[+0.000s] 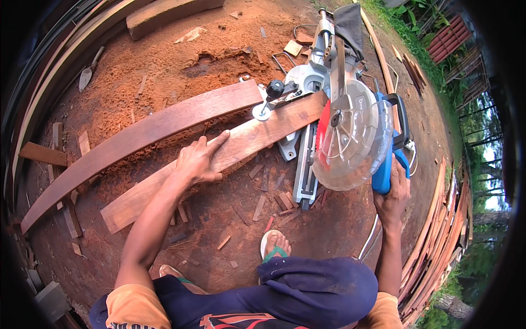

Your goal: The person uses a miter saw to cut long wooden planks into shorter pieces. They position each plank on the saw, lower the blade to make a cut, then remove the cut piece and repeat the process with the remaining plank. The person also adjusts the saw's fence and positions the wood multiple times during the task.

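A straight reddish board [257, 131] lies on the mitre saw's base [287, 145], its right end by the red blade guard. My left hand [200, 159] grips this board, index finger stretched along it, other fingers bent at its far edge. Behind it, a curved plank [153, 120] reaches the saw's left side near a black clamp knob [275, 88]. My right hand [394, 189] is wrapped round the blue handle [386, 170] of the saw head, beside the clear blade cover [350, 137]. The blade's contact with the board is hidden.
Sawdust [203, 60] and scattered offcuts [257, 205] cover the ground around the saw. A trowel [87, 77] and long timbers lie at left. Stacked strips [438, 230] lie at right, near a white cable [370, 238]. My sandalled foot [274, 244] is below the saw.
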The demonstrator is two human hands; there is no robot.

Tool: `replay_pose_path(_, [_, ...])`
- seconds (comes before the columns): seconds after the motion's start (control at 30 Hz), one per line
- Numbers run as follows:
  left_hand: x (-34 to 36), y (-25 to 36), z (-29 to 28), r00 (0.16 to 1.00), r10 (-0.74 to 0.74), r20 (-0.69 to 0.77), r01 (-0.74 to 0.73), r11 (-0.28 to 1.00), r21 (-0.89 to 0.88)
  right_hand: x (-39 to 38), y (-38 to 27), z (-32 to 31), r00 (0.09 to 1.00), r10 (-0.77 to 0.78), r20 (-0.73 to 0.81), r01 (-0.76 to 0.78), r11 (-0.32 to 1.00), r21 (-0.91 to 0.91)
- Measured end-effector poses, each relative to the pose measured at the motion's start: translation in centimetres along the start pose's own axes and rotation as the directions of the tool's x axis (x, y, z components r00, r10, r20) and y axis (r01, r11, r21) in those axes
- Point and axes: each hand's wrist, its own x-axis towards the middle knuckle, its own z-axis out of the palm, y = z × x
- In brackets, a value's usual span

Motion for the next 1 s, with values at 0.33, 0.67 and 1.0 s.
replay_pose_path(0.33, [-0.66,-0.32,0.28,0.998,0.018,-0.054,-0.018,1.0,-0.012,0.21,-0.09,0.01,1.0,-0.003,-0.012,0.003,1.0,0.019])
replay_pose_path(0.67, [-0.71,-0.33,0.33,0.998,0.012,-0.055,-0.012,1.0,0.007,0.49,-0.05,-0.17,1.0,-0.011,-0.011,0.011,1.0,0.027])
replay_pose_path(1.0, [-0.71,-0.42,0.42,0.998,0.026,-0.057,-0.027,1.0,-0.01,-0.05,-0.31,0.37,1.0,-0.02,-0.023,0.02,1.0,0.005])
